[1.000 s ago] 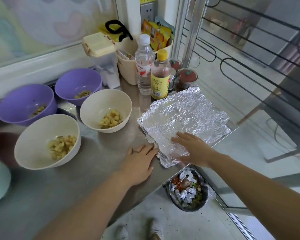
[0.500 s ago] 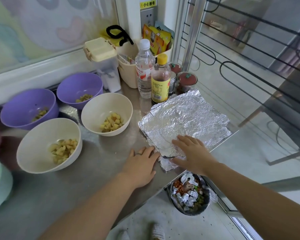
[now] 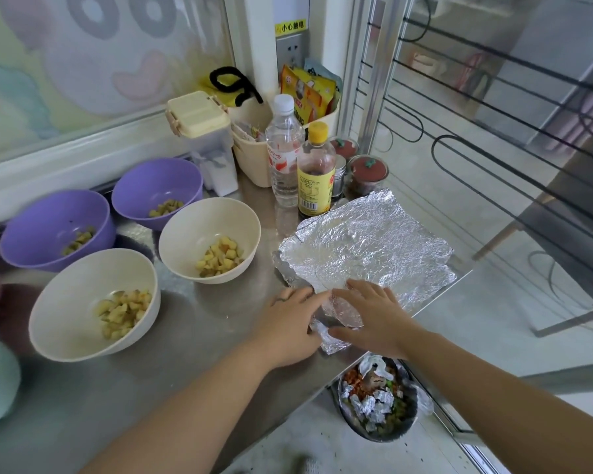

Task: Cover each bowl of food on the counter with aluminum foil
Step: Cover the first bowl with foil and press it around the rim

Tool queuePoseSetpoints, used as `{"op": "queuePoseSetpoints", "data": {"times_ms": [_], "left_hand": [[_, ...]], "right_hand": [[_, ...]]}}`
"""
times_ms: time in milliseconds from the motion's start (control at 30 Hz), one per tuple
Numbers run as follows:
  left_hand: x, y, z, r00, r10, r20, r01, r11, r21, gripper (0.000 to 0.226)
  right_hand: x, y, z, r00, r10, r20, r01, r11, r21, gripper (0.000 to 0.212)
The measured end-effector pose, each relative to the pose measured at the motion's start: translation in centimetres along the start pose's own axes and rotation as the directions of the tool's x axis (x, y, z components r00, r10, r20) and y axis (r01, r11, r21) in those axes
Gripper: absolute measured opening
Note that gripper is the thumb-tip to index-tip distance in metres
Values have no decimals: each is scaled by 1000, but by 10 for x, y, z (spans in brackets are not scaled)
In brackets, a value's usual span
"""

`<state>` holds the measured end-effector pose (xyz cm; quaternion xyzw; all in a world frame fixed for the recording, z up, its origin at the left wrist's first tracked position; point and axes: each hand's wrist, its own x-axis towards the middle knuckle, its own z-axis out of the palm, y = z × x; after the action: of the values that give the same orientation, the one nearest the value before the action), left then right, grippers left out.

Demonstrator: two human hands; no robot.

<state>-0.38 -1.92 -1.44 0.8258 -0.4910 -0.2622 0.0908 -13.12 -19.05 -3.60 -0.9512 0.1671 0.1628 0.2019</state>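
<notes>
Far counter corner: clear water bottle [image 3: 284, 150], yellow-capped sauce bottle [image 3: 316, 172], cream lidded container [image 3: 202, 131], two red-lidded jars [image 3: 367, 172]

A small home kitchen corner. A stainless steel counter [image 3: 185, 336] fills the lower left of the frame, carrying bowls of diced food [image 3: 216, 239], a clear water bottle [image 3: 285, 148] and a yellow-capped sauce bottle [image 3: 315, 172]. Seasoning packets [image 3: 308, 94] stand in a cream caddy [image 3: 254, 155] at upper centre; a wall socket [image 3: 290, 51] sits above.

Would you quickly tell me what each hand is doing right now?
Left hand: open, fingers at the near corner of the foil sheets, no clear grip.
Right hand: open, palm down on the foil.
</notes>
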Motion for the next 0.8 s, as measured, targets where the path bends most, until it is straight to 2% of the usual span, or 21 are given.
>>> {"op": "queuePoseSetpoints", "data": {"times_ms": [100,167,233,333,467,533,600,633,700,767,800], "left_hand": [[8,14,-13,997,-79,21,81,936,-343,69],[11,19,-23,990,-138,11,121,825,-552,61],[11,22,-37,987,-159,-13,106,718,-688,53],[12,21,-58,982,-167,-90,36,629,-776,46],[12,19,-79,969,-200,-144,-3,574,-819,41],[8,19,-85,955,-208,-211,-62,556,-829,39],[3,19,-91,935,-207,-288,-123,572,-811,36],[-1,17,-92,921,-205,-332,-144,613,-777,36],[-7,5,-89,872,-221,-436,-120,767,-630,34],[-10,-20,-82,813,-243,-530,32,926,-376,35],[-12,-34,-78,818,-240,-523,154,967,-202,38]], "right_hand": [[-2,1,-3,1000,-2,-20,3,999,44,104],[-3,1,-7,998,-4,-58,8,998,63,112],[-5,2,-13,992,-6,-125,13,998,55,108],[-8,6,-27,970,33,-240,1,990,138,87],[-7,3,-45,941,94,-325,-6,965,263,54],[-5,-1,-52,927,152,-343,-36,947,321,45],[-3,-3,-57,913,205,-352,-74,933,352,48],[-2,-4,-58,904,238,-356,-94,921,378,49],[0,-4,-57,885,291,-364,-105,886,452,46],[3,-2,-53,871,337,-359,-118,851,511,44],[5,-1,-51,873,344,-345,-125,843,524,45]]}}
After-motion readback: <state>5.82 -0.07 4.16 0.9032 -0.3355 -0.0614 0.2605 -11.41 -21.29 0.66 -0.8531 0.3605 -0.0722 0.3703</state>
